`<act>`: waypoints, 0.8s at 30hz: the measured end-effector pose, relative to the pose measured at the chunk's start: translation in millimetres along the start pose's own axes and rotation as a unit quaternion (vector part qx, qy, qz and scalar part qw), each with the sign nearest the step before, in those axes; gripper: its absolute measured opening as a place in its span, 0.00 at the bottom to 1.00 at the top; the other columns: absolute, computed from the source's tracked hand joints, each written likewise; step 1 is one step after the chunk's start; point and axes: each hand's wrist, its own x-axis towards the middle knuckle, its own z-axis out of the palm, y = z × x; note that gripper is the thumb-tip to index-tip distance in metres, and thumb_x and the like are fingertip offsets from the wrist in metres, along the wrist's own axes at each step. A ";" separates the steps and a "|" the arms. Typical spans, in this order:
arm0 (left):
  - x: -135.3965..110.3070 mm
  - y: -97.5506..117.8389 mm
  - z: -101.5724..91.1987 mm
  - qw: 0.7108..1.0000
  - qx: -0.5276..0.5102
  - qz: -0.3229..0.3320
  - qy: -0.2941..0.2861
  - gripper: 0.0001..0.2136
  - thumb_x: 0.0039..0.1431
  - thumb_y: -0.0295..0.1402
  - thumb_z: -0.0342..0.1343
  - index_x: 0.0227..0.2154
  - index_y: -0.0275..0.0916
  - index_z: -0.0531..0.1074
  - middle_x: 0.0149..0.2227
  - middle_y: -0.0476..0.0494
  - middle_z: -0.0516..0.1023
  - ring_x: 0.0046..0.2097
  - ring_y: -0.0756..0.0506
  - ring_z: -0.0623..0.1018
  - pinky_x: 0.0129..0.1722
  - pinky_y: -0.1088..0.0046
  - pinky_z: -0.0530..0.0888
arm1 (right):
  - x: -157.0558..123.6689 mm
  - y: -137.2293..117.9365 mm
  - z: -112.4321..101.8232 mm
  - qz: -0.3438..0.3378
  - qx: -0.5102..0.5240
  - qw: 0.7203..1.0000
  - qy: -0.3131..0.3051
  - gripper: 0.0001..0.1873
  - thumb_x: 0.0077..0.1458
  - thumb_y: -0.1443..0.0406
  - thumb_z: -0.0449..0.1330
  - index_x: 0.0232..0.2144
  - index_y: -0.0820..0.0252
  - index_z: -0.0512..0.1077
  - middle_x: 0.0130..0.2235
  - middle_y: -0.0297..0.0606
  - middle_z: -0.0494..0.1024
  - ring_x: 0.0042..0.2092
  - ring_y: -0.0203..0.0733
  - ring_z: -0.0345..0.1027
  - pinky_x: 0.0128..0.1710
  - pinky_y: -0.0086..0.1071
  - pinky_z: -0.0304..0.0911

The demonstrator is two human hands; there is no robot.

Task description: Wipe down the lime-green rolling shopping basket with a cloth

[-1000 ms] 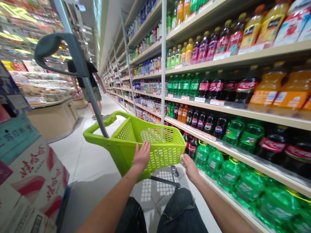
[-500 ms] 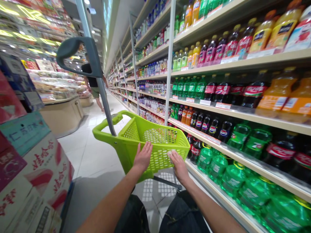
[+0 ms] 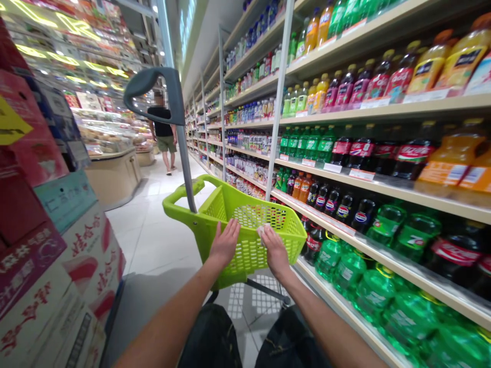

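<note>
A lime-green shopping cart basket [image 3: 294, 239] with perforated walls stands in front of my knees. My left hand [image 3: 225, 244] lies on its near side wall, fingers stretched out and pointing up toward the rim. Against the same wall, farther right, my right hand [image 3: 275, 251] presses a crumpled white tissue [image 3: 263, 233] near the rim. Part of the tissue is hidden under the fingers. A grey pole rises from the basket's left end and carries a dark grey handle [image 3: 175, 97]. The visible inside of the basket holds nothing.
Shelves of bottled drinks [image 3: 347, 148] run along the right side, with large green bottles [image 3: 364, 283] lowest. Stacked drink cartons [image 3: 86, 250] stand close on the left. Farther up the tiled aisle [image 3: 153, 204] a person [image 3: 164, 128] is walking.
My right hand has slid left and up along the basket wall with the tissue, closer to my left hand. The view has turned slightly left. My left hand stays flat on the basket.
</note>
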 end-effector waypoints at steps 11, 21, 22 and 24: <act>-8.0 -19.4 -0.4 1.000 0.012 -0.008 0.019 0.24 0.52 0.21 0.37 0.53 0.35 0.60 0.57 0.40 0.59 0.59 0.44 0.58 0.58 0.52 0.51 | 2.8 -18.5 12.0 -0.033 0.000 0.999 -0.020 0.32 0.49 0.80 0.44 0.55 0.55 0.57 0.58 0.38 0.58 0.60 0.41 0.46 0.56 0.41 0.49; -20.8 -41.1 -9.3 0.999 0.014 -0.018 0.029 0.23 0.53 0.21 0.37 0.52 0.35 0.60 0.57 0.41 0.60 0.59 0.45 0.59 0.58 0.52 0.50 | 2.5 -35.7 33.0 -0.066 0.002 0.996 -0.061 0.30 0.50 0.80 0.45 0.53 0.53 0.60 0.55 0.39 0.63 0.58 0.40 0.51 0.54 0.40 0.53; -22.3 -44.5 -10.9 0.999 0.014 -0.025 0.030 0.23 0.52 0.21 0.37 0.52 0.35 0.60 0.57 0.41 0.59 0.59 0.44 0.58 0.58 0.52 0.50 | 9.2 -41.5 30.0 -0.071 0.010 0.996 -0.046 0.31 0.50 0.80 0.44 0.54 0.53 0.58 0.56 0.38 0.61 0.59 0.40 0.49 0.55 0.41 0.51; -24.8 -50.1 -14.1 0.999 0.015 -0.035 0.033 0.24 0.52 0.21 0.37 0.53 0.34 0.60 0.58 0.40 0.59 0.59 0.44 0.58 0.58 0.51 0.50 | 25.8 -53.4 24.4 -0.080 0.027 0.996 -0.009 0.32 0.50 0.79 0.44 0.56 0.53 0.55 0.58 0.38 0.57 0.60 0.40 0.44 0.56 0.41 0.48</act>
